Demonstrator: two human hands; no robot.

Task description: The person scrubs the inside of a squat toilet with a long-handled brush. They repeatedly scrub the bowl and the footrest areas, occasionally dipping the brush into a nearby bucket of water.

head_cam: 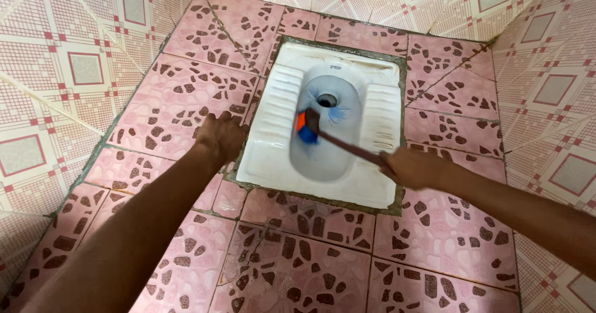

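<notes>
Pink patterned floor (186,96) surrounds a white squat toilet pan (273,133). Right hand (413,167): grip closed around the dark brush (310,127) handle, blue-orange head inside the bowl. Left hand (220,136): grip loosely curled, empty, beside the pan's edge.

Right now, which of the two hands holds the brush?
The right hand grips the brush by its dark handle; the left hand only presses flat on the pink floor tile.
</notes>
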